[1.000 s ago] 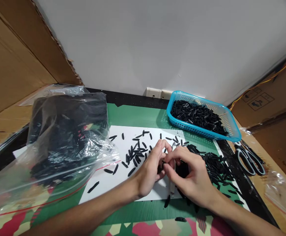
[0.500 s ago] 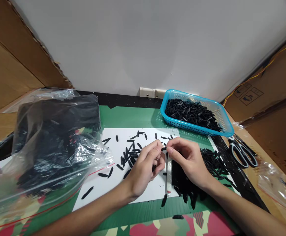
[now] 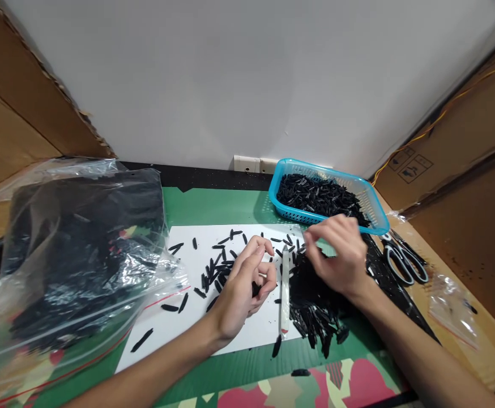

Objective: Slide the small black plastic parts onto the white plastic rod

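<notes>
My left hand (image 3: 247, 280) is raised over the white sheet of paper (image 3: 145, 340), fingers loosely curled round black strips (image 3: 256, 289) that show in the palm. Just below the basket, my right hand (image 3: 341, 255) hovers above a heap of black strips (image 3: 315, 300), thumb and forefinger brought together. Whatever the pinch holds is too small and blurred to make out. Between the hands a white pen-like stick (image 3: 285, 294) with a red end lies on the paper's right side. Short loose black strips (image 3: 217, 275) are scattered over the sheet, partly behind my left hand.
A blue plastic basket (image 3: 379, 218) of black strips stands at the back right. On the left lies a large clear zip bag (image 3: 86, 255) with dark contents. Scissors (image 3: 404, 263) and a small clear bag (image 3: 453, 311) are at the right. Cardboard (image 3: 468, 226) walls both sides.
My right hand has moved up and right, away from the left hand and the black strip they were both at. The left hand stays curled, its fingers slightly more apart. The view has shifted a little.
</notes>
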A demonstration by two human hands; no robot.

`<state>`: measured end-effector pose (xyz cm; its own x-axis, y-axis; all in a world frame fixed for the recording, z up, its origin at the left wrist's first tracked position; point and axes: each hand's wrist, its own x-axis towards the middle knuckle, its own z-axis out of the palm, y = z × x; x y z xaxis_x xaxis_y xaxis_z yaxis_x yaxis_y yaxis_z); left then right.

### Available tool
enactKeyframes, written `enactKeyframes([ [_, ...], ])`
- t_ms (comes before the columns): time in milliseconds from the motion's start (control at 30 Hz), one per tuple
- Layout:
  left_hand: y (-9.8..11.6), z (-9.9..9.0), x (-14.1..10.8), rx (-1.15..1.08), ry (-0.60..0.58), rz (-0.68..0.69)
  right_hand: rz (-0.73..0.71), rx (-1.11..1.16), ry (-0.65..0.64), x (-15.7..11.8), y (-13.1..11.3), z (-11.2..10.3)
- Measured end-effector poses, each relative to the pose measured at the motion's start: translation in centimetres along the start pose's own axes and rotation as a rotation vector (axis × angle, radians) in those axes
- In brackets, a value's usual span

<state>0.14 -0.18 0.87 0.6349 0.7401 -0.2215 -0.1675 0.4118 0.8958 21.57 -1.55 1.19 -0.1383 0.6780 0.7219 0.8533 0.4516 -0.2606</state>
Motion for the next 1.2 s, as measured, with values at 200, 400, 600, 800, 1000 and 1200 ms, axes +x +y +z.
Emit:
enactKeyframes([
  [200,-0.1,-0.4,0.2,-0.052,-0.015,0.002,0.118,-0.150,0.136,0.7,2.3,-0.6],
  [400,-0.1,-0.5,0.3,-0.088,-0.030,-0.006,0.059,-0.300,0.092,0.4,2.9,-0.3],
  [600,-0.1,-0.6,0.2,-0.079,-0.021,-0.044,0.172,-0.342,0.029,0.8,1.9,-0.7],
  [800,-0.6,-0.2,-0.4,0.058,0.047,-0.070,-0.066,0.470,-0.364,-0.1,-3.3,0.3],
  [1000,-0.3,0.5,-1.1,0.147,0.129,-0.119,-0.128,0.487,-0.523,-1.1,-4.1,1.2],
  [1200,-0.4,0.4,-0.6,0.131,0.033,-0.052,0.050,0.608,-0.479,-0.5,-3.3,0.6],
])
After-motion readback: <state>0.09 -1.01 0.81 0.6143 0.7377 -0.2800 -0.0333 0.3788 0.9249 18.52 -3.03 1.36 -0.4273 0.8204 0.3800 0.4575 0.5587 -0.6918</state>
